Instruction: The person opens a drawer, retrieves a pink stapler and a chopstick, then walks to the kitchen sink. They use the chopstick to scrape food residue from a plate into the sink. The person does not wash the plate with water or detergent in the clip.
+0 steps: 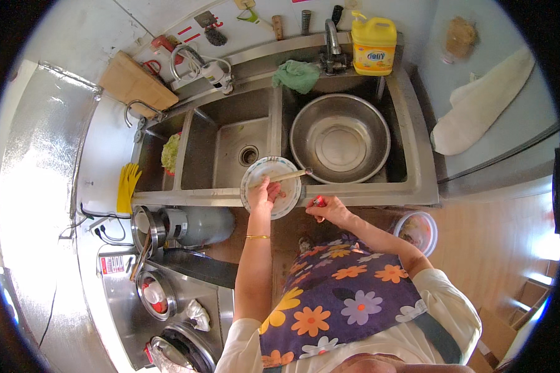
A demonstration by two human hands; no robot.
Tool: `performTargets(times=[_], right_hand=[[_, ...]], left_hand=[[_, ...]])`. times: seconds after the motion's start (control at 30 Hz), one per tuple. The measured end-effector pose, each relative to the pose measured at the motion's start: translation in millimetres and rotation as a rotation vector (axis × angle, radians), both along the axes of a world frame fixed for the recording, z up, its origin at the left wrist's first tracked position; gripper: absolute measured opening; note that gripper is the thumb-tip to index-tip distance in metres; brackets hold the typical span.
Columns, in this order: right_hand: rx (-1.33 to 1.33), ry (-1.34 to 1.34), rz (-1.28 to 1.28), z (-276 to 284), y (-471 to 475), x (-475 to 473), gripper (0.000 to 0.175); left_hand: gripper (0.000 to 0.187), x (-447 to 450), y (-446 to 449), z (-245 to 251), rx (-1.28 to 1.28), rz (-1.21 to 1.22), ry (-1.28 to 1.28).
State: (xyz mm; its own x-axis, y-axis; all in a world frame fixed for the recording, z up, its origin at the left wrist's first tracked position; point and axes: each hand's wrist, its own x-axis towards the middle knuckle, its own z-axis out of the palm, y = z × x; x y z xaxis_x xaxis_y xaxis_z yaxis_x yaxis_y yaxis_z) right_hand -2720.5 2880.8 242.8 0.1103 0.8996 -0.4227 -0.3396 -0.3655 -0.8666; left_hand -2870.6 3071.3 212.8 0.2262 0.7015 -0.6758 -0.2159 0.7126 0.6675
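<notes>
A white plate with a patterned rim [284,208] rests over the sink's front edge, in front of the divider, with small reddish-brown bits on it. My left hand [263,193] is over the plate, thumb and fingers around a long pale stick-like object [287,176] whose dark-tipped end points right, past the rim. Just right of the plate, my right hand [329,212] grips a small red object [319,201]; its kind and far end cannot be made out. Behind the hands, a large steel basin [340,140] stands in the right sink bowl.
A green cloth [296,76] lies on the sink's back rim, near a faucet [331,42] and a yellow detergent jug [374,46]. Leafy vegetables [171,154] sit in the left bowl. Yellow gloves [129,186] hang at left. A clear bucket [431,233] stands low at right.
</notes>
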Motion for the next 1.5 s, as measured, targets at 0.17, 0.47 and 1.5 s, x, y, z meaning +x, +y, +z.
performTargets(times=[0.17,0.47,1.5], right_hand=[[0.026,-0.093,0.112,-12,-2,-6,0.022],[-0.021,0.154,0.204,-37,-12,-13,0.016],[-0.054,-0.163,0.050,-65,-68,42,0.018]], left_hand=[[0.024,1,2,-10,0.021,-0.030,0.058],[0.018,-3,-4,-12,0.136,-0.155,0.078],[0.026,-85,-66,-53,0.227,0.109,-0.059]])
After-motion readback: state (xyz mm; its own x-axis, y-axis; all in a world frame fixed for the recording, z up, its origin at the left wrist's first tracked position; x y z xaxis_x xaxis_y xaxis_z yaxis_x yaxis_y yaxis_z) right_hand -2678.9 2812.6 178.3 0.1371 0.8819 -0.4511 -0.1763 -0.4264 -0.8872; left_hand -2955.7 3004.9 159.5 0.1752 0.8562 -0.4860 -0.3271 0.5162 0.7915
